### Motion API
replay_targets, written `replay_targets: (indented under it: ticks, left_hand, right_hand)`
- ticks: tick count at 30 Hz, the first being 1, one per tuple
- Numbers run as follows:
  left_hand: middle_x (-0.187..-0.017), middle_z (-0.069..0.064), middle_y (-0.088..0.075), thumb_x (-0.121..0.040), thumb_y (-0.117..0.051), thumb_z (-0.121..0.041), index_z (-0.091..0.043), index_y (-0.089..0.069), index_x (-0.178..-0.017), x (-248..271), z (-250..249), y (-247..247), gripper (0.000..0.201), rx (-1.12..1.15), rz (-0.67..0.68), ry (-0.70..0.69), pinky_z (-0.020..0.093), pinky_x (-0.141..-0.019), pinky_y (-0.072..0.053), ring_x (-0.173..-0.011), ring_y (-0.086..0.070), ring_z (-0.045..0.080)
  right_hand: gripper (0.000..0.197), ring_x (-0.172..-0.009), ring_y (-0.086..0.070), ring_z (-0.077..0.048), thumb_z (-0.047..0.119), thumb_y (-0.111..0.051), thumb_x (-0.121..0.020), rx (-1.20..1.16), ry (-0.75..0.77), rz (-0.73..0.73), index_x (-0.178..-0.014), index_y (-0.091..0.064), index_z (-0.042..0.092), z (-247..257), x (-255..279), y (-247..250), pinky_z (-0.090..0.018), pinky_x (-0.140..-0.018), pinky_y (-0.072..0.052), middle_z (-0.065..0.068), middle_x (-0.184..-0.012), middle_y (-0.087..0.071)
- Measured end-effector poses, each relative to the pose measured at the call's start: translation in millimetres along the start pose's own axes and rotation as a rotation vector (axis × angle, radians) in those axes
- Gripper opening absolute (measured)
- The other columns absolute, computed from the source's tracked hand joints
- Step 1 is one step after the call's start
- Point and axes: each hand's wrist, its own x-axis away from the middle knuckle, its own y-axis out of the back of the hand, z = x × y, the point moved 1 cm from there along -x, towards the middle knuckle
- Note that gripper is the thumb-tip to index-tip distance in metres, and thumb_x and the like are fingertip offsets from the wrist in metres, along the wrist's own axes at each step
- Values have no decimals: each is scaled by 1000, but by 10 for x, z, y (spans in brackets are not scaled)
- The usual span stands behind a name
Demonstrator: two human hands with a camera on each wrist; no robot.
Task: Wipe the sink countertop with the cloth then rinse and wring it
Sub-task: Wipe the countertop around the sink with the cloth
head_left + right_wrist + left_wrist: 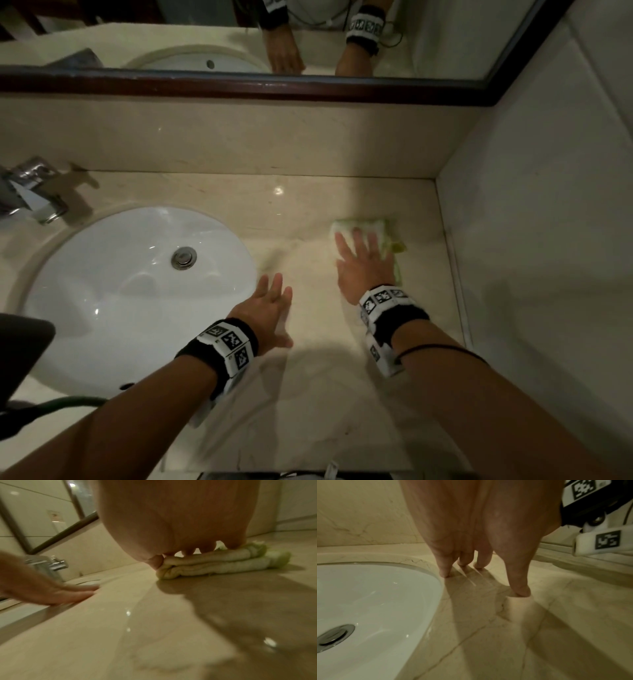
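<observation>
The left hand (pixel 471 534) rests straight fingertips (pixel 444 573) on the counter (pixel 488 642), just beside the sink (pixel 376 595) rim; the drain (pixel 333 635) shows lower left.

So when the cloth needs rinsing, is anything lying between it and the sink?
Only the left hand, resting flat on the countertop beside the sink. The right hand presses the cloth further right.

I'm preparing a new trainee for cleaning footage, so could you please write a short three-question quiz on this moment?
1. True or false: the right hand presses flat on the folded pale green cloth.
2. What does the left hand touch? A) chrome tap B) beige marble countertop C) cloth
3. Fill in: the white oval basin lies to the ___ of the cloth.

Key: 1 true; 2 B; 3 left.
</observation>
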Motion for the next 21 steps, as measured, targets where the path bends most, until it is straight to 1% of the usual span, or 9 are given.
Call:
replay_targets:
  ticks: [2,4,6,9,12,14,17,19,21]
  left_hand:
    - [-159,3,22,-82,-64,-56,-19,4,-154,0,4,2,105,10,0,6,44,-117,-27,-147,18,27]
    - [-159,3,22,-82,-64,-56,-19,4,-154,-2,0,14,105,17,2,7,43,-117,-27,-147,17,26]
    - [-160,2,21,-82,-65,-55,-20,3,-154,3,-4,17,106,29,0,8,42,-117,-26,-147,17,26]
    - [-160,0,21,-82,-66,-55,-22,2,-155,20,-2,18,105,51,-6,10,41,-118,-24,-147,17,24]
    - [-160,0,21,-81,-67,-54,-22,2,-155,18,-4,17,105,53,-11,15,42,-117,-25,-147,17,25]
    - [-160,1,20,-81,-67,-53,-21,3,-154,5,-18,14,106,52,1,22,43,-117,-25,-147,17,26]
    - [-160,2,20,-81,-68,-51,-21,5,-154,-5,-26,29,107,47,14,28,42,-117,-24,-147,16,27]
    - [-160,2,20,-81,-69,-50,-21,6,-154,1,-25,32,108,51,18,30,41,-118,-21,-147,16,27]
    - [-160,2,21,-81,-68,-51,-22,7,-154,2,-24,31,109,50,19,26,41,-119,-19,-147,16,27]
  right_hand:
    - [60,-150,2,-31,40,-27,-101,33,-65,-25,-152,3,41,-263,-40,73,-60,-116,2,1,-164,3]
    - [59,-150,2,-32,40,-24,-101,9,-143,-24,-152,5,41,-562,-65,142,-59,-116,4,0,-164,5]
    - [58,-149,4,-32,39,-23,-102,-48,-218,-17,-153,5,40,-790,-68,198,-57,-118,3,-1,-164,8]
    - [57,-149,7,-32,38,-19,-102,-60,-288,10,-153,7,40,-837,-93,221,-55,-118,4,-1,-163,11]
    - [62,-148,10,-34,36,-24,-100,-97,-347,44,-152,9,39,-668,-153,222,-60,-116,6,-1,-163,13]
    - [66,-148,10,-36,34,-29,-98,-78,-314,41,-152,8,38,-469,-163,201,-62,-115,5,-2,-163,12]
    - [65,-148,10,-35,33,-30,-98,-38,-152,17,-152,6,38,31,-122,118,-63,-114,4,-1,-163,11]
    - [65,-147,14,-35,32,-30,-99,-40,-62,41,-152,7,39,345,-66,31,-64,-113,7,0,-163,14]
    - [66,-146,21,-34,29,-29,-100,-64,-40,74,-152,10,39,480,-50,-29,-65,-112,7,0,-161,20]
